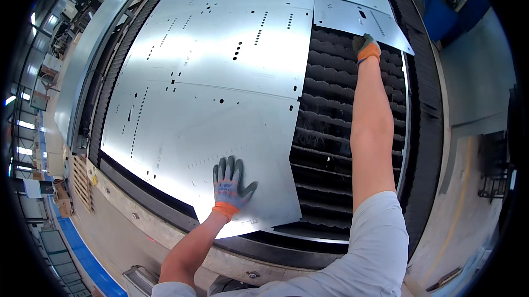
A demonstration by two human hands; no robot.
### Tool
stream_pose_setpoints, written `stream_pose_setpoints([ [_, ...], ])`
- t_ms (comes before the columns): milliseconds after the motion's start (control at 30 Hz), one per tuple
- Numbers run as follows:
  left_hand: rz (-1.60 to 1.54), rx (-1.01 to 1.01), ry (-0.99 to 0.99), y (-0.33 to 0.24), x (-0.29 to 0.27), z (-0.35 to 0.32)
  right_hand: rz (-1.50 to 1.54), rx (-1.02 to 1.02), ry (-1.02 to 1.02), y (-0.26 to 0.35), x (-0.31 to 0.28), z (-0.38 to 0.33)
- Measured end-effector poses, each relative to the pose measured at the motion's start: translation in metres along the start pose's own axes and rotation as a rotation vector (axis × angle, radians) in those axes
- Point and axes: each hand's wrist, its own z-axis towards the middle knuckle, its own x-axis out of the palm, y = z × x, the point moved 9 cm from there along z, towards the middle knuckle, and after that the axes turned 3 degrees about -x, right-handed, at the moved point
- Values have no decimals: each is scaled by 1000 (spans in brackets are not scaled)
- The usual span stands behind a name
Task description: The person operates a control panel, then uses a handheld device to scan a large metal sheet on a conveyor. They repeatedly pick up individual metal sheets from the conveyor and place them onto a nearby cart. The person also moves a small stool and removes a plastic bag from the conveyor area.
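Note:
My left hand, in a grey and orange work glove, lies flat with fingers spread on a large silvery sheet-metal panel. This near panel has small punched holes and angled corners at its front end. My right arm is stretched far forward. Its gloved right hand is closed at the near edge of a smaller cut sheet-metal panel at the far right, with the fingers partly hidden. That panel sits at a slight angle. Beyond my left hand lies another large perforated sheet.
Dark slats with scalloped top edges show in the gap under my right arm. A black ribbed cover runs along the right side of the machine bed. At the near side is a pale frame edge. A wooden pallet stands at left.

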Motion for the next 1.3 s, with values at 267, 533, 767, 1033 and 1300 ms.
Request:
stream_pose_setpoints([
  [267,-19,-78,18,6,4,-14,254,-12,180,-41,26,-37],
  [533,-31,-34,1,3,-2,-4,109,-97,-46,-25,-9,6],
  [767,-46,-31,28,2,3,-7,-635,-655,285,113,-64,-80],
  [1033,-56,-5,-15,0,-6,-10,-317,-175,35,60,-214,-283],
  [1300,-275,78,-274,30,-7,-37,-442,-62,-47,40,-290,-516],
])
